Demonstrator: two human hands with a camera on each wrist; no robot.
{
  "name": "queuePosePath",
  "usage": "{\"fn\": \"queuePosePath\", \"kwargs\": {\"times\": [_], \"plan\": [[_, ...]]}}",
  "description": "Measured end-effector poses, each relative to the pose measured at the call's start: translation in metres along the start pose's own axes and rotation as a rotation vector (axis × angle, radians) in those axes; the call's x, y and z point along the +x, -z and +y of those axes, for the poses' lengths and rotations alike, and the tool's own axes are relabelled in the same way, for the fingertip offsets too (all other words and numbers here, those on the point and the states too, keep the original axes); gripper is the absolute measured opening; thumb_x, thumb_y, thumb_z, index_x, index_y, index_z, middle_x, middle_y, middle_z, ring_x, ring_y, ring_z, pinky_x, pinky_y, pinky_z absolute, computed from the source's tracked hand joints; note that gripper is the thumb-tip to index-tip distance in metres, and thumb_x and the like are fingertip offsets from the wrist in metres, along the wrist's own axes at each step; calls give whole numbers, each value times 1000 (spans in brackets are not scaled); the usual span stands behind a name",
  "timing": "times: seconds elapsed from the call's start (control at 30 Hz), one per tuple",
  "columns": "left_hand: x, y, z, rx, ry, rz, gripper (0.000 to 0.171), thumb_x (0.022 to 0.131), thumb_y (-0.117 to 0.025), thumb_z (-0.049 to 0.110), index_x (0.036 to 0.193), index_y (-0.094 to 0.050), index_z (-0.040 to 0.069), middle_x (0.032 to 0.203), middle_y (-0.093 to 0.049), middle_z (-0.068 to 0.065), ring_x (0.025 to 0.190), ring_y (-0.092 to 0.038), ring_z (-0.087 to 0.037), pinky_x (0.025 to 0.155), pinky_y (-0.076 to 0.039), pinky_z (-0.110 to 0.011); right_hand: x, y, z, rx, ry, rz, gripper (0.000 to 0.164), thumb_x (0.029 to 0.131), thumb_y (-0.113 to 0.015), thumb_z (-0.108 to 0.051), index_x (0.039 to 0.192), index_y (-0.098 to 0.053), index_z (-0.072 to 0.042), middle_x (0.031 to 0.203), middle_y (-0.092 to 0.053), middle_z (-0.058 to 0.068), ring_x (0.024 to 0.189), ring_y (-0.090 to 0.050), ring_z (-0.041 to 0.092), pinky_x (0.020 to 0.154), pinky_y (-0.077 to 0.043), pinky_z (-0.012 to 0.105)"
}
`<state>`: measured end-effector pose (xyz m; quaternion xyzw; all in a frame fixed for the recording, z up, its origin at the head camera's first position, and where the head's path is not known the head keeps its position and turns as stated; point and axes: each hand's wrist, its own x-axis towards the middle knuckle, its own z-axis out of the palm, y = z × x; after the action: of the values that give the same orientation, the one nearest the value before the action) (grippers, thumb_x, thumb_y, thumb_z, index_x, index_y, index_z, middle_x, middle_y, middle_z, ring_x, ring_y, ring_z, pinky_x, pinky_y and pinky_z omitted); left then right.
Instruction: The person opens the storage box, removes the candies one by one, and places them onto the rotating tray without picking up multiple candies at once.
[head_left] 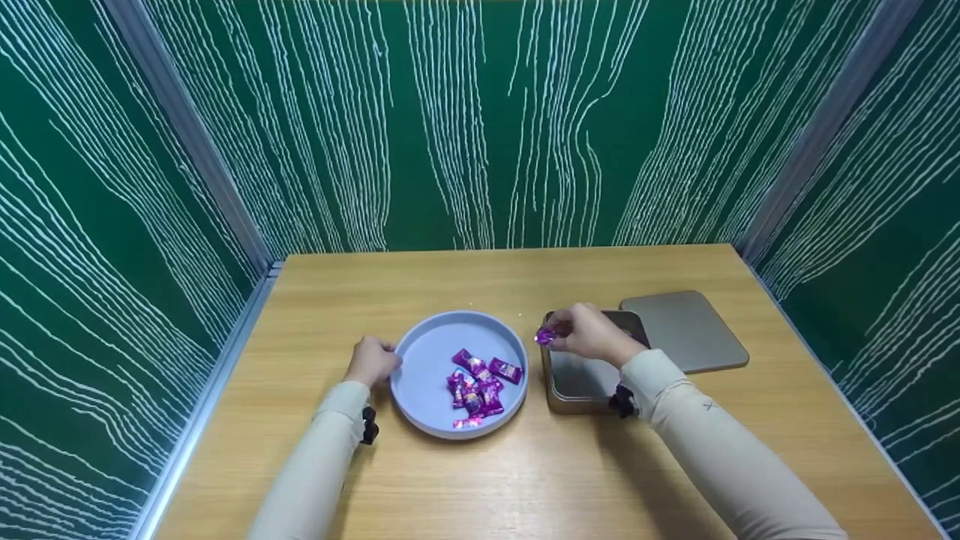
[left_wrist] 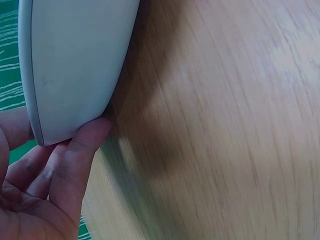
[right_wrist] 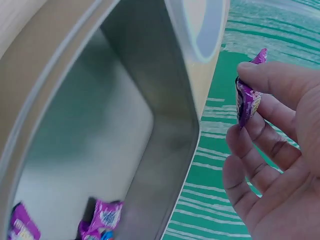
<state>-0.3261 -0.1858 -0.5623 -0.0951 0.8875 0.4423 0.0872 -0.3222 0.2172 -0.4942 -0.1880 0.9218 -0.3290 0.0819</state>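
Pinching one shiny purple-wrapped candy (right_wrist: 245, 102)

Left hand (head_left: 373, 362) grips the round pale-blue dish (head_left: 424, 367) holding a purple-wrapped candy pile (head_left: 472, 403); right hand (head_left: 591, 334) pinches its candy at the open rectangular metal tin (head_left: 574, 406). Some candies (right_wrist: 107, 214) lie inside: seemingly partway.

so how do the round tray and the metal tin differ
The tray is round, the tin squarish with rounded corners. The tray is pale blue, the tin dull metallic. The left hand grips the tray's edge; no hand grips the tin. Both hold purple sweets.
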Motion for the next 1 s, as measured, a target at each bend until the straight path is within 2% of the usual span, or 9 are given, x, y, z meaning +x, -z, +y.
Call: {"fn": "queuePosePath", "kwargs": {"times": [0.2,0.4,0.67,0.73,0.87,1.0], "plan": [[-1,-1,-1,-23,-1,6,38,91,-65,-3,127,-74,-11,122,-75,-30,88,-75,-25,67,-66,-30,5,-11,-15,-5,24,-8,19,93,-83,-5,112,-83,-5,102,-81,9,87,-72,19,82,-65,38],[-2,-1,-1,-26,-11,17,36,90,-66,-2,124,-75,-11,122,-75,-30,92,-76,-27,74,-67,-32,9,-24,-29,22,53,-22,22,90,-85,-5,112,-83,-5,101,-82,9,86,-72,17,81,-66,36],[0,-1,-1,7,-13,17,39,90,-62,0,126,-75,-10,122,-76,-30,94,-78,-30,70,-67,-33,15,-49,-35,34,218,30,20,86,-86,0,105,-83,3,95,-78,15,82,-69,19,74,-61,29],[0,-1,-1,6,-9,18,39,90,-63,0,126,-75,-10,123,-76,-30,96,-78,-30,71,-67,-32,17,-56,-36,53,221,21,19,86,-86,0,105,-83,4,94,-76,15,82,-68,18,74,-59,27],[-1,-2,0,-14,-6,19,39,91,-63,-1,127,-74,-10,125,-75,-30,97,-78,-31,72,-67,-33,19,-68,-38,108,174,-25,21,87,-84,-1,108,-82,4,95,-74,14,82,-64,14,73,-57,24],[-1,-2,-1,-19,-15,28,39,89,-63,-2,125,-75,-9,124,-75,-31,94,-78,-30,71,-68,-33,20,-78,-41,112,166,-54,23,86,-82,1,109,-82,4,100,-76,15,87,-65,16,80,-59,28]]}}
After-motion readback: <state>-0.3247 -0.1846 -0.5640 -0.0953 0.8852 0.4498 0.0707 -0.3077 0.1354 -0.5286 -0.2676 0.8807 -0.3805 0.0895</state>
